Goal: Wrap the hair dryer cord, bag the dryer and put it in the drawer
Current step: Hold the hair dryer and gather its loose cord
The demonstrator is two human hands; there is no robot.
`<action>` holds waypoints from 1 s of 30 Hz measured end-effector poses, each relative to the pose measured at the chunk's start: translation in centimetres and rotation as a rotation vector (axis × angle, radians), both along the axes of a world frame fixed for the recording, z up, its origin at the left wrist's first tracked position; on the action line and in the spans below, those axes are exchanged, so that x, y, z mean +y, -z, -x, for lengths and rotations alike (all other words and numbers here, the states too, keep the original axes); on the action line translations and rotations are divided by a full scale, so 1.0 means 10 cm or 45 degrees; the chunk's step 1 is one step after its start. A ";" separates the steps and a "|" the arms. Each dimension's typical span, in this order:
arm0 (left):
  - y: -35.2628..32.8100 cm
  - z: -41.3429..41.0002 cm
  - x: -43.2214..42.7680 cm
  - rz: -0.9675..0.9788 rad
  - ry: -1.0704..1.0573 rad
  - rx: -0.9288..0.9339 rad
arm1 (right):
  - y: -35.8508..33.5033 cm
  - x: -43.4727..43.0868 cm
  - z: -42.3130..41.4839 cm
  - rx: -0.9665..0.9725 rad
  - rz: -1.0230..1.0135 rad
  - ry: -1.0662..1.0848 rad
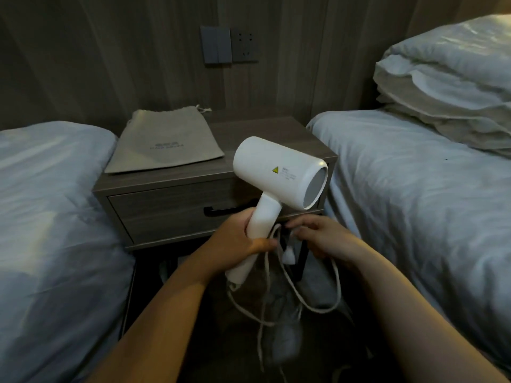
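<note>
Two hands (235, 241) on smooth white dryer (279, 172)

Yellow warning triangle w/ unreadable small print on hair dryer (279, 172) barrel; illegible logo on bag (166, 142).

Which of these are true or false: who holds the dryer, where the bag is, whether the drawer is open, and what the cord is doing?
1. The left hand holds the dryer by its handle. True.
2. The bag is already around the dryer. False: it lies flat on the nightstand, empty.
3. The drawer is shut. True.
4. The cord is wound tight on the handle. False: it hangs in loose loops below the hands.
5. The right hand rests on the bed. False: it fingers the cord beside the handle.
</note>
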State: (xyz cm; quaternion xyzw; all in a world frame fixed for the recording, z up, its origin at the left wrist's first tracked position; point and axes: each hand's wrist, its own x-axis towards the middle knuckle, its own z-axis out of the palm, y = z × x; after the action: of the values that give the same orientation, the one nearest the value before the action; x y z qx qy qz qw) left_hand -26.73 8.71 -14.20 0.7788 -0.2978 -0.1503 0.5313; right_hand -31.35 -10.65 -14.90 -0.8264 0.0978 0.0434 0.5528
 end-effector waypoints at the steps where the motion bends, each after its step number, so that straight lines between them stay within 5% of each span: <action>1: 0.00 0.00 -0.02 -0.046 -0.094 -0.056 | 0.01 -0.01 -0.01 -0.002 -0.081 0.090; 6: 0.05 0.03 -0.13 -0.094 -0.254 -0.020 | -0.03 -0.05 0.06 0.051 -0.114 0.055; 12: -0.01 0.05 -0.22 0.113 -0.311 0.175 | -0.08 0.01 0.11 0.090 -0.448 -0.041; 22: -0.04 0.07 -0.28 0.457 -0.330 0.586 | 0.02 0.20 0.12 0.259 -0.474 -0.388; 30: -0.01 0.06 -0.26 0.435 -0.241 0.491 | 0.01 0.30 0.07 0.099 0.062 0.143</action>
State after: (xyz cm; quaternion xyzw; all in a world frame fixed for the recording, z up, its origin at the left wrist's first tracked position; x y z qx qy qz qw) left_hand -27.36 6.15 -14.10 0.6593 -0.1381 -0.1930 0.7134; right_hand -32.05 -7.64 -14.96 -0.8305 0.1664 0.0418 0.5300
